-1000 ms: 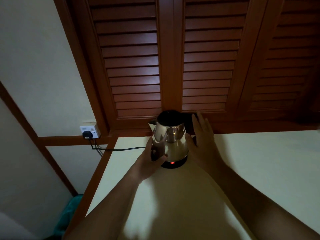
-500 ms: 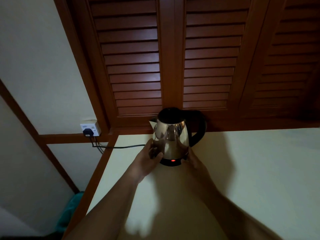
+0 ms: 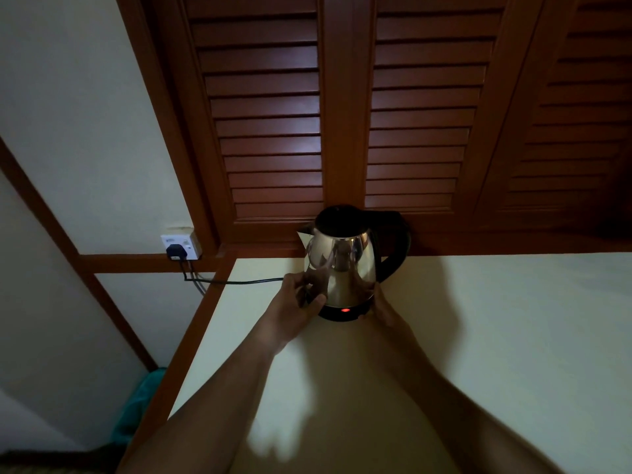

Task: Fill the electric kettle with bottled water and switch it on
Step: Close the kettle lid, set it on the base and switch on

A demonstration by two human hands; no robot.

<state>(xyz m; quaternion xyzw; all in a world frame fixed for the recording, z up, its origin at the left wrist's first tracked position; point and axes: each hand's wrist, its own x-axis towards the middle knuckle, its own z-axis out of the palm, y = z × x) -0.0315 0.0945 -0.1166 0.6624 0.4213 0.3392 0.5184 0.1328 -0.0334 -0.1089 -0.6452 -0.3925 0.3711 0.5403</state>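
On the tabletop (image 3: 513, 336), the kettle (image 3: 342, 265) glows red (job looks done); left hand (image 3: 294, 302) holds its side, right hand (image 3: 384, 306) I cannot tell.

Kettle (image 3: 342, 265) stands upright on its base (image 3: 333, 314) on the table (image 3: 496, 319), red lamp (image 3: 345, 310) lit. Left grip (image 3: 294, 302) holds the kettle's lower left side; right grip (image 3: 384, 307) touches the base's right edge. Cord (image 3: 239, 282) runs left to the wall socket (image 3: 179, 246).

Forearms, left hand (image 3: 294, 311) and right hand (image 3: 388, 311) are bare.
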